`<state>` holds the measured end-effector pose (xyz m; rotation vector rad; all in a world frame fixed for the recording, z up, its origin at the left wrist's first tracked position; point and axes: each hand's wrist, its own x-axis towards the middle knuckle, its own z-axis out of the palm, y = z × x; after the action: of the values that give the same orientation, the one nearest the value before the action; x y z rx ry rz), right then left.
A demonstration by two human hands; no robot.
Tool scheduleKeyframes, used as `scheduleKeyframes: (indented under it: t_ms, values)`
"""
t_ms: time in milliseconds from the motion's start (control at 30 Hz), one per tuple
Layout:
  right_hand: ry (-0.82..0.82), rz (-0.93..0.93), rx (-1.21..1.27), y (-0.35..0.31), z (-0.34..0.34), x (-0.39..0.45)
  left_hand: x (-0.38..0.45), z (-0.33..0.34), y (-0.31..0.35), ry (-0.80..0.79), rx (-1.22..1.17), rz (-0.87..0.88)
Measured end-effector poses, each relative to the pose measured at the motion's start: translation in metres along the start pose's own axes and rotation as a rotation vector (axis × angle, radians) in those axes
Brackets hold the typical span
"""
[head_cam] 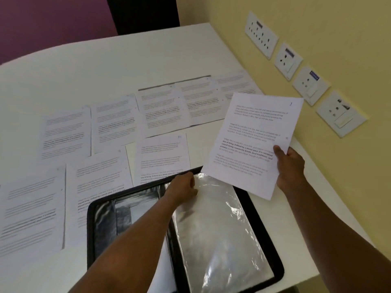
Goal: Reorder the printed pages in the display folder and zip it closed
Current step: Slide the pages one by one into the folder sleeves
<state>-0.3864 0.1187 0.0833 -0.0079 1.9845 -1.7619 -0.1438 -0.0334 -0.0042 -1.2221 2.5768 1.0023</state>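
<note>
Folder: a black display folder [262, 210] lies open on the white table [84, 66], at about 6 o'clock in the view, its clear plastic sleeves [218, 225] facing up and shining.
Held page: one printed page [251, 142] is lifted above the table at about 3 o'clock, tilted, its lower left corner over the folder's far edge.
Right hand: the right hand [289, 168] pinches the held page at its lower right edge, thumb on the printed face, the other fingers hidden behind the paper.
Left hand: the left hand [184, 187] reaches across the folder to the top edge of the right-hand sleeve; its fingers curl at that edge and seem to pinch the plastic, though the exact grip is hard to make out.
Far row: five pages [160, 106] lie side by side from 9 o'clock towards 1 o'clock, edges touching or overlapping.
Near row: three more pages [31, 208] lie at about 8 to 11 o'clock; the folder's far left corner covers the bottoms of two of them.
Wall: four socket plates [287, 60] run along the yellow wall at about 2 o'clock.
</note>
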Motion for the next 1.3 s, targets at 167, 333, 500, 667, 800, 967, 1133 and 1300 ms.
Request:
scheduleKeyframes:
  t_ms: [167,333,500,667,800,967,1133,1300]
  values:
    - [-0.038,0.047,0.07,-0.001,0.009,0.028,-0.002,-0.001,0.011,-0.073,-0.092,-0.047]
    - [-0.085,0.15,0.214,0.001,0.026,0.048,0.004,-0.002,0.023,-0.104,-0.044,-0.052]
    - [-0.17,0.264,0.365,-0.002,0.06,0.055,0.005,-0.006,0.028,-0.108,-0.096,-0.091]
    - [-0.267,0.333,0.426,0.003,0.102,0.058,0.003,-0.012,0.02,-0.188,0.043,-0.096]
    - [-0.337,0.375,0.389,0.016,0.134,0.055,-0.001,-0.013,0.014,-0.198,0.053,-0.101]
    - [-0.472,0.396,0.321,0.034,0.16,0.053,-0.002,-0.012,0.01,-0.084,0.01,-0.098]
    - [-0.605,0.432,0.198,0.05,0.164,0.057,0.002,-0.01,0.005,0.003,-0.054,-0.074]
    - [-0.647,0.429,0.167,0.05,0.162,0.069,0.004,-0.011,-0.003,-0.015,-0.064,-0.043]
